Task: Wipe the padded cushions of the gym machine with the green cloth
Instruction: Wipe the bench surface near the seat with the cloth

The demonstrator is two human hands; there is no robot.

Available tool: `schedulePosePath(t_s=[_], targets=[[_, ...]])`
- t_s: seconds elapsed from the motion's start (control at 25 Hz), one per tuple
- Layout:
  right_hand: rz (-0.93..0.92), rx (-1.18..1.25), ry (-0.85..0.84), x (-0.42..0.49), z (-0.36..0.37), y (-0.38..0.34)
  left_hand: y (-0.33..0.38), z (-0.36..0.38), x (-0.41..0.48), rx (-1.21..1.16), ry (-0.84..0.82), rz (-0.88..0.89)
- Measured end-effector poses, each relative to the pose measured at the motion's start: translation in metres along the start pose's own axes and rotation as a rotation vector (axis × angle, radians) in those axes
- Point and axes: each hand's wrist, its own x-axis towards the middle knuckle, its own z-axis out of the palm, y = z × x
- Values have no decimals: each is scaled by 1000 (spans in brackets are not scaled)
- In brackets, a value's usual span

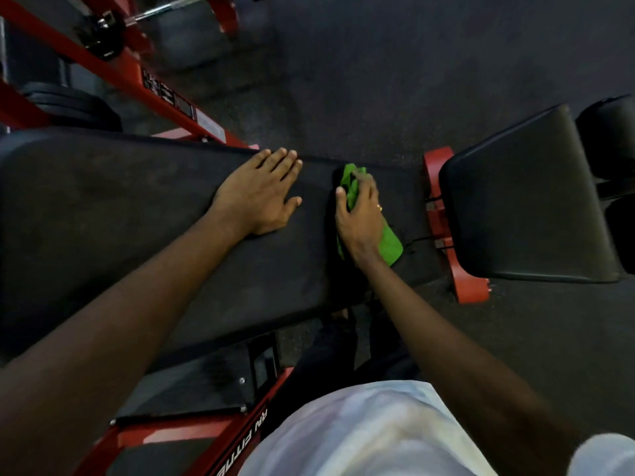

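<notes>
A long black padded cushion (120,214) of the gym machine runs across the view. My left hand (261,194) rests flat on it near its far edge, fingers straight. To the right of that hand, my right hand (359,214) presses the green cloth (390,243) onto the cushion's right end, with its fingers bent over the cloth. The cloth shows beyond the fingertips and beside the wrist. A second black cushion (522,197) sits to the right, across a gap.
Red frame brackets (443,214) join the two cushions. A red frame beam (113,63) with a barbell and weight plates lies at the upper left. A black foot plate (192,383) sits below the cushion. Dark rubber floor (378,63) surrounds the machine.
</notes>
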Motion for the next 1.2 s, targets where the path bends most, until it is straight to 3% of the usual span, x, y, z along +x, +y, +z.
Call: schedulePosePath(t_s=[0.12, 0.24, 0.52, 0.68, 0.88, 1.0, 1.12, 1.2], targets=[[-205, 14, -79, -60, -7, -10, -1, -1, 0, -6, -4, -6], [-286, 5, -47, -45, -2, -12, -1, 0, 0, -13, -14, 0], [-79, -10, -40, 75, 19, 0, -1, 1, 1, -10, -22, 1], [-97, 12, 14, 38, 10, 1, -2, 2, 2, -11, -3, -5], [-282, 51, -91, -34, -3, -2, -2, 3, 2, -11, 6, 1], [-221, 29, -29, 12, 7, -8, -2, 3, 1, 5, 13, -4], [-20, -21, -13, 61, 15, -19, -2, 3, 2, 15, 6, 2], [-20, -21, -10, 59, 20, -35, -1, 3, 2, 15, 4, 4]])
